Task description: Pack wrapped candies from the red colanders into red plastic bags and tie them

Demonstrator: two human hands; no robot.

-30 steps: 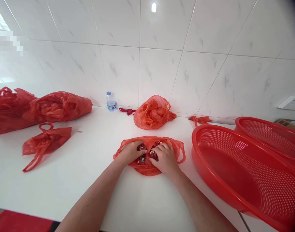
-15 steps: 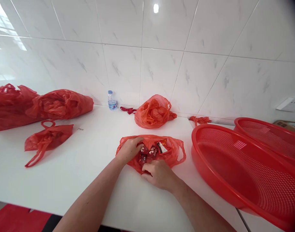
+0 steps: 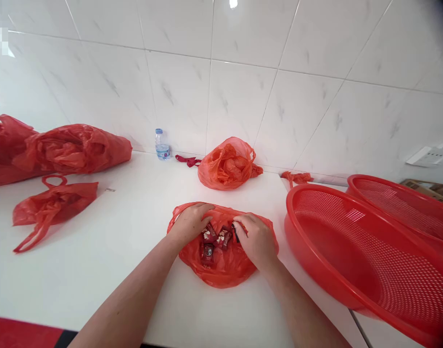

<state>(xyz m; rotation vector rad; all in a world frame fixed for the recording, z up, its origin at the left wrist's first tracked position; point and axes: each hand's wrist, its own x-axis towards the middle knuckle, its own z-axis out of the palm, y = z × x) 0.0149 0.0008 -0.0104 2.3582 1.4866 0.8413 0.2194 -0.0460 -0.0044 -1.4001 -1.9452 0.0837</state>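
A thin red plastic bag [image 3: 223,278] lies spread open on the white table in front of me. Several small dark-red wrapped packets [image 3: 208,252] with pale print rest inside it. My left hand [image 3: 191,223] reaches over the bag's left side, its thumb apart from the fingers, touching the plastic near the packets. At the bag's right side, my right hand [image 3: 256,238] has its fingers curled around a black and red packet [image 3: 236,234], partly hidden by the hand.
Behind the bag sits another crumpled red bag [image 3: 227,166]. A water bottle [image 3: 162,145] stands by the tiled wall. Large stuffed red bags [image 3: 76,147] and a small tied red bag [image 3: 56,205] lie left. Red plastic baskets [image 3: 330,263] occupy the right side.
My right hand pulled back to the bag's near edge, then moved forward to the right-hand packet. The bag's near side now spreads wider toward me. My left hand stays at the left side.
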